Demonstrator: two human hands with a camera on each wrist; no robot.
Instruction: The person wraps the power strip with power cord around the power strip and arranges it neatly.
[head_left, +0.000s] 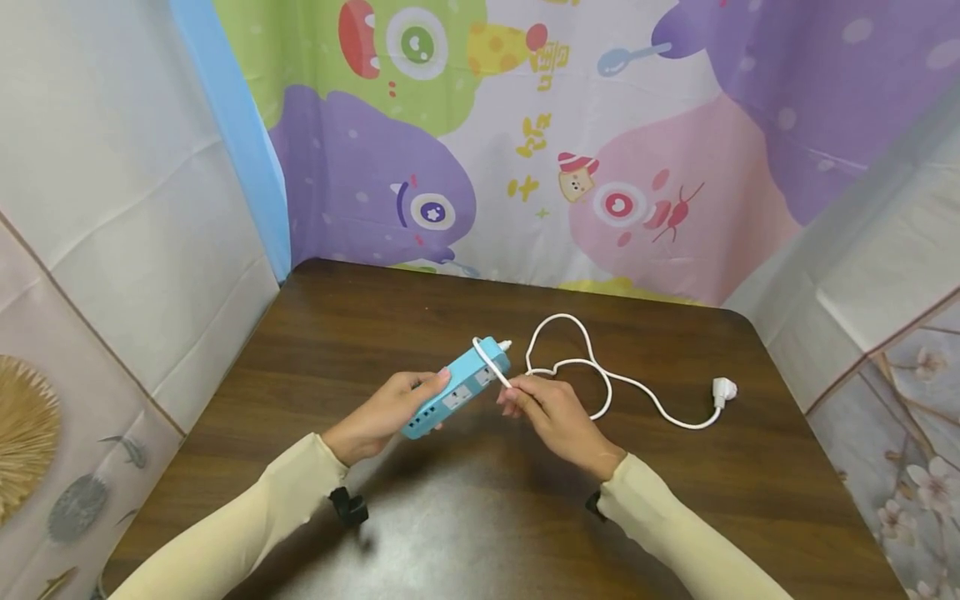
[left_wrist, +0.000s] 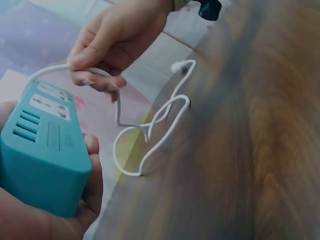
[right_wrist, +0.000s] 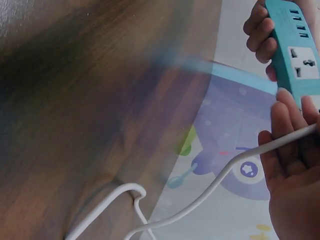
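Turquoise power strip (head_left: 463, 380), long axis slanted toward the frame's upper right, was gripped by the left hand (head_left: 384, 415), its cord (head_left: 492, 363) pinched by the right hand (head_left: 561, 417)

Left hand (head_left: 378, 414) grips the near-left part of the power strip (head_left: 462, 367), thumb flat across its upper face, fingers wrapped round its side. Left forearm (head_left: 243, 529) angles in from the near-left of the strip, cream sleeve down to the wrist. Right hand (head_left: 561, 421) is just right of the strip, near its far end, pinching the cord (head_left: 492, 363), thumb on top, fingers bent below; contact with the strip unclear. Right forearm (head_left: 686, 529) comes in from the near-right of the strip, same sleeve. Both hands bare, both cuffs nearer the body than the strip.
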